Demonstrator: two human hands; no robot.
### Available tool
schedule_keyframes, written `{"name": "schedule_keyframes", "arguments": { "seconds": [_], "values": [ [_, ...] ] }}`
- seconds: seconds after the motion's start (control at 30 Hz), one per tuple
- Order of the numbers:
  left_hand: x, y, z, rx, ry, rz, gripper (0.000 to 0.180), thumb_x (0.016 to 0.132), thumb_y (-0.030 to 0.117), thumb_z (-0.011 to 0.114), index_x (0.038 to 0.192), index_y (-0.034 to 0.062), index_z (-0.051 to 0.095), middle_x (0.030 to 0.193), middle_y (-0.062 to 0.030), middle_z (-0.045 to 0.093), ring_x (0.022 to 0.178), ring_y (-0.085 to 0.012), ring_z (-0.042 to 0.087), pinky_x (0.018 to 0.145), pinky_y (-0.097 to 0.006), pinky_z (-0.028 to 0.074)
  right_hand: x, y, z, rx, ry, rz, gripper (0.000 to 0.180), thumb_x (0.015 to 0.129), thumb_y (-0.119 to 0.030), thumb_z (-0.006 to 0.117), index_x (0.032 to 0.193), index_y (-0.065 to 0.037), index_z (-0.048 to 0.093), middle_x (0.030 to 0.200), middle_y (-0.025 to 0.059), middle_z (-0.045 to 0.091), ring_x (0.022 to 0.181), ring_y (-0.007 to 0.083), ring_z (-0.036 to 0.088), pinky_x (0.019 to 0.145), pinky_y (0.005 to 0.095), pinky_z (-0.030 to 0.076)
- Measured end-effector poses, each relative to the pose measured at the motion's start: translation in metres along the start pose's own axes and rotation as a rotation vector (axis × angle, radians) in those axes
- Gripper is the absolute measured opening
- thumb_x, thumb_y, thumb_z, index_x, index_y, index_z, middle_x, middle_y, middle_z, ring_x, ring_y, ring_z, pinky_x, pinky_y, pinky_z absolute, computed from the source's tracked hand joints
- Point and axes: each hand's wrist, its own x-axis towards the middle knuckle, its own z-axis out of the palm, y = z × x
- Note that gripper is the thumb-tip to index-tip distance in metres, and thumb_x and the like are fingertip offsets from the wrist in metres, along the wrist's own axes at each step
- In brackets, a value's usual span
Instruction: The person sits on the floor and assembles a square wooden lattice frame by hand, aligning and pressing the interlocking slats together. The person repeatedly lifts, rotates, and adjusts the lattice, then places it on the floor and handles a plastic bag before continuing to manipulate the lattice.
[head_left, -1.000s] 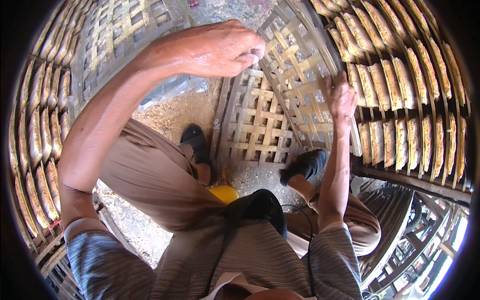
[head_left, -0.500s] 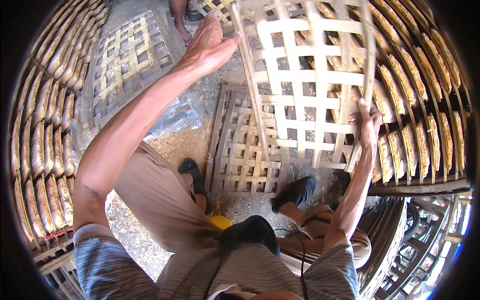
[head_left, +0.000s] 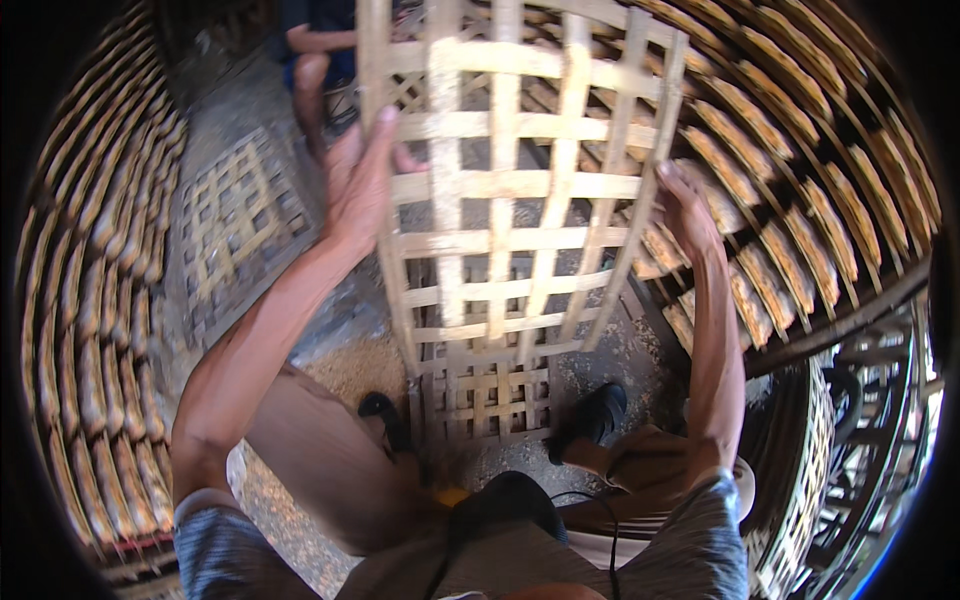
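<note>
Both hands are up on a woven bamboo lattice tray [head_left: 510,190], the open-grid kind made of flat pale slats, and it's held up in front of the person, tilted a bit so the top leans away and fills most of the upper middle of the view. The left hand [head_left: 362,185] is clamped on the tray's left edge slat, fingers up and wrapped around the side rail, thumb poking through toward the inside. The right hand [head_left: 688,212] has the right edge, fingers curled on the outer rail, so both hands are closed on the same tray, 1 per side. The bottom end of the tray hangs just above another lattice tray [head_left: 487,395] lying flat on the ground between the person's feet, in black shoes [head_left: 597,415]; can't tell if the 2 trays actually touch at that spot. There's sawdust-looking stuff [head_left: 362,365] spread on the ground near the left knee. A 3rd lattice tray [head_left: 235,225] lies flat off to the left, well apart from the held one. Racks [head_left: 85,330] loaded with rows of flat brownish-orange pieces curve around both sides. Up top, another person's bare legs [head_left: 312,85] are just beyond the held tray.
</note>
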Motion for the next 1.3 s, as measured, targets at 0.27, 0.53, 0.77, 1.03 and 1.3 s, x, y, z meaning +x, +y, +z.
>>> {"name": "schedule_keyframes", "arguments": {
  "seconds": [0.27,0.53,0.77,1.03,1.3],
  "values": [
    [0.0,0.005,0.001,0.01,-0.08,-0.078,0.036,0.108,0.044,0.054,0.107,0.0078,0.059,0.072,0.0009,0.055,0.076,-0.0169,0.071,0.075,-0.029,0.058,0.007,-0.065,-0.003,-0.134,-0.052,-0.151,0.035,0.1,-0.028,0.069,0.123,-0.003,0.061,0.107,0.0094,0.072,0.103,0.0204,0.071,0.095,0.0432,0.06],
    [-0.004,-0.059,-0.014,0.392,-0.507,-0.487,0.053,0.105,0.045,0.06,0.135,0.0019,0.052,0.12,-0.0094,0.066,0.116,-0.023,0.066,0.099,-0.046,0.056,-0.03,0.008,-0.025,-0.096,-0.029,-0.002,0.038,0.097,-0.029,0.073,0.123,-0.001,0.068,0.108,0.0119,0.075,0.098,0.0216,0.074,0.084,0.0417,0.065],
    [0.004,-0.072,-0.03,0.547,-0.54,-0.317,0.04,0.099,0.029,0.072,0.127,-0.0002,0.066,0.123,-0.0094,0.072,0.11,-0.0188,0.069,0.098,-0.04,0.057,-0.036,0.047,-0.031,-0.299,0.008,0.029,0.044,0.089,-0.033,0.082,0.117,-0.001,0.07,0.105,0.0103,0.074,0.098,0.0185,0.072,0.085,0.0367,0.063],
    [0.024,-0.062,0.004,0.702,-0.569,-0.002,0.035,0.094,0.023,0.077,0.12,0.0016,0.068,0.112,-0.0136,0.074,0.108,-0.0204,0.071,0.096,-0.038,0.059,-0.044,0.069,-0.063,-0.316,-0.018,0.079,0.049,0.093,-0.037,0.076,0.13,-0.005,0.068,0.112,0.0095,0.076,0.107,0.0207,0.072,0.103,0.0406,0.057],
    [0.03,-0.072,0.016,0.975,-0.711,-0.187,0.041,0.085,0.034,0.086,0.112,0.0054,0.076,0.104,-0.0125,0.077,0.102,-0.0201,0.072,0.096,-0.038,0.056,-0.032,0.086,-0.078,-0.395,0.021,0.037,0.053,0.093,-0.047,0.074,0.131,-0.01,0.069,0.12,0.01,0.074,0.114,0.0216,0.07,0.104,0.0439,0.056]
  ]
}}
